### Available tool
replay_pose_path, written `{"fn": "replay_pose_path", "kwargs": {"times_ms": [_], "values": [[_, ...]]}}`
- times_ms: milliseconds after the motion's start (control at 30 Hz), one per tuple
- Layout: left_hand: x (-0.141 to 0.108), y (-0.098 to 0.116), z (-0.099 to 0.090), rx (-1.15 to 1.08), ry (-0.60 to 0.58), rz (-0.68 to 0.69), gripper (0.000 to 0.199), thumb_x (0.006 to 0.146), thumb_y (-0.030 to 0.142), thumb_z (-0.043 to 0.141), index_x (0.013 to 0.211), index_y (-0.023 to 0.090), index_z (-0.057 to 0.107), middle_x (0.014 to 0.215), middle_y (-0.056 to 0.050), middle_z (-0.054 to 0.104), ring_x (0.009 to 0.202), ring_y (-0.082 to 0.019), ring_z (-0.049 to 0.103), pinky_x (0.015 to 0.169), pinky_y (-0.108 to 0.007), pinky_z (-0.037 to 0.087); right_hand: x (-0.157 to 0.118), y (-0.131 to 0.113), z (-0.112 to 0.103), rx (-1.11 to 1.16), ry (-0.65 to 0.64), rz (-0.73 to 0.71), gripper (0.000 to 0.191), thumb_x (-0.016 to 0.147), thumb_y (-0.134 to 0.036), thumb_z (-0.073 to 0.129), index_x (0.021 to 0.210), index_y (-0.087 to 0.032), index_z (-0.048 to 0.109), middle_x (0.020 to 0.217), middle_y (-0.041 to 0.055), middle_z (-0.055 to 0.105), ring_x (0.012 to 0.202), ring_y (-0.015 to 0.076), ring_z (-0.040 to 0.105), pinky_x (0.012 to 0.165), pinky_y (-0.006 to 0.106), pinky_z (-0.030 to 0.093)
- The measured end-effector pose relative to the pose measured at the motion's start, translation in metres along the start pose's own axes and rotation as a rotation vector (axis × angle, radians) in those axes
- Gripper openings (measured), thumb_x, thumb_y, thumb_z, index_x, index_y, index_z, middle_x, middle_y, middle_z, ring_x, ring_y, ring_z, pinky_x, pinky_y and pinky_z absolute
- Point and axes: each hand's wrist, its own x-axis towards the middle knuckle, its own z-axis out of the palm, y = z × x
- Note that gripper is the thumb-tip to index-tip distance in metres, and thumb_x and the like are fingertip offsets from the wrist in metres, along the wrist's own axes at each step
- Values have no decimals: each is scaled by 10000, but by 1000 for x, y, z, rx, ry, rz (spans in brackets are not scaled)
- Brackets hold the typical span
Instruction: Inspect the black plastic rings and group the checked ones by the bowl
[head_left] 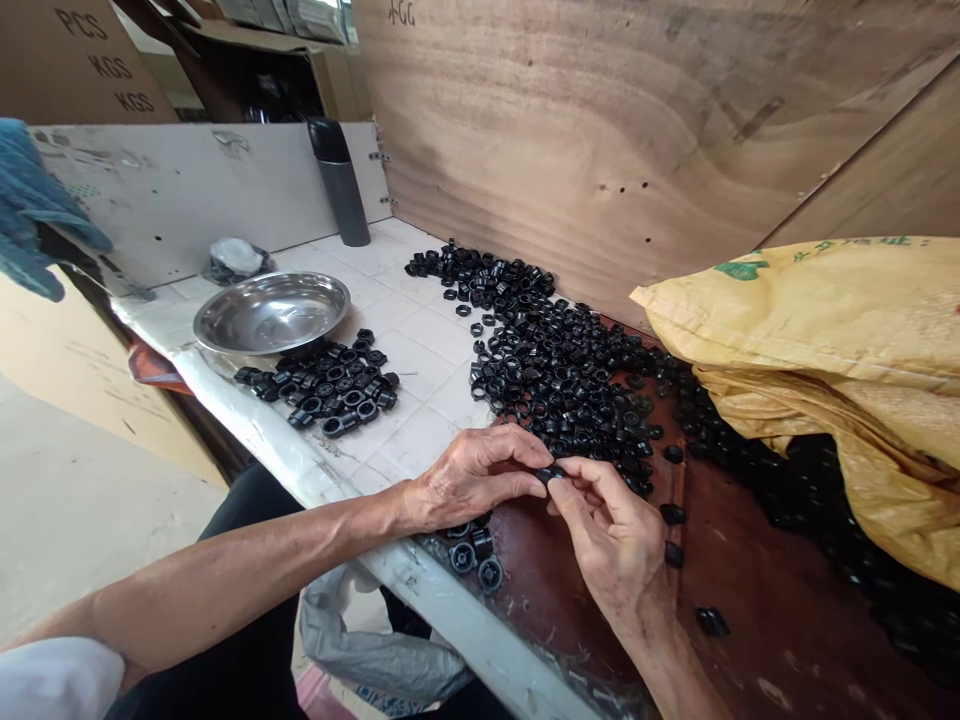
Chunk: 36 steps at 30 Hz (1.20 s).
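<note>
A small black part (551,474) is held up between two hands, over the near side of the bench, just in front of a heap of black rings (559,375). The left hand (472,480) pinches it between thumb and fingertips from one side; the right hand (619,545) grips it from the other, thumb and forefinger closed on it, the remaining fingers curled. The fingertips hide much of the part, so its exact shape cannot be told. Just below the left hand, near the bench edge, lies a small cluster of round black fittings (476,555). A few loose black pieces (673,514) lie beside the right hand on the reddish-brown board (739,560). The ring heap stretches back over the white tiled surface (416,440) towards the plywood panel (660,130). Left of it, a separate pile of black fittings (341,385) lies right by a shiny metal bowl (271,312). Behind the bowl are a clear plastic bundle (236,258) and an upright dark flask (341,185). On the right, a yellow sack (810,310) lies over a dark mass of black parts (817,500). A blue cloth (45,200) hangs at the far left.
</note>
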Motion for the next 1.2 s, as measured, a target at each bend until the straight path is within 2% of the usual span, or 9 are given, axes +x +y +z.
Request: {"fn": "replay_pose_path", "kwargs": {"times_ms": [200,300,400,567,700,933,1033,1100,1200], "values": [[0,-2,-2,119,-44,125,202,919,181,720,1115,146,690,1103,-130,735,1048,-195,722,919,-320,612,2,-3,1,-93,-43,39,290,988,-460,593,883,-205,681,634,-1,696,530,147,675,540,222,525],[0,-4,-3,151,-41,134,202,914,166,722,1114,145,702,1107,-131,736,1044,-197,720,916,-327,612,1,-1,1,-167,-89,13,330,1019,-459,534,850,-214,674,606,0,678,561,161,683,551,229,521],[0,-5,-2,129,-27,134,187,902,164,737,1088,149,723,1100,-124,740,1044,-197,719,920,-330,608,0,0,-1,-126,-99,11,248,1009,-422,570,942,-216,689,692,4,711,629,165,708,600,234,540],[1,-3,-1,-77,10,-68,150,861,182,787,1007,156,762,1047,-94,753,998,-187,715,924,-328,594,2,2,-2,-13,-72,-65,109,968,-317,652,994,-228,709,883,24,730,782,172,711,723,260,571],[2,3,0,-210,45,-224,154,843,216,808,979,157,769,1033,-77,740,968,-172,694,913,-310,577,4,2,-3,15,-63,-158,133,973,-254,650,1080,-235,726,1050,52,710,934,188,700,813,294,584],[3,7,2,-332,40,-385,194,812,247,830,956,146,747,1015,-60,716,950,-167,681,893,-299,560,5,-1,-4,-49,-21,-247,142,979,-186,631,1039,-250,743,1080,54,708,1021,196,682,908,327,570],[4,8,3,-431,42,-472,254,799,267,842,981,138,720,992,-54,721,920,-168,697,891,-319,569,2,2,-3,1,-9,-174,135,965,-223,653,1083,-252,713,1111,52,707,1035,199,694,911,323,589],[3,8,3,-458,34,-483,265,809,272,834,997,138,706,997,-61,728,913,-178,710,883,-337,581,0,5,-2,29,13,-72,242,952,-282,679,1192,-253,673,1101,52,723,997,199,720,860,308,616],[3,7,1,-274,1,-297,211,833,245,814,993,141,723,1041,-83,735,974,-192,707,906,-335,577,-1,6,0,-15,25,13,397,964,-364,660,1335,-239,594,979,32,752,841,174,745,739,263,625]]}}
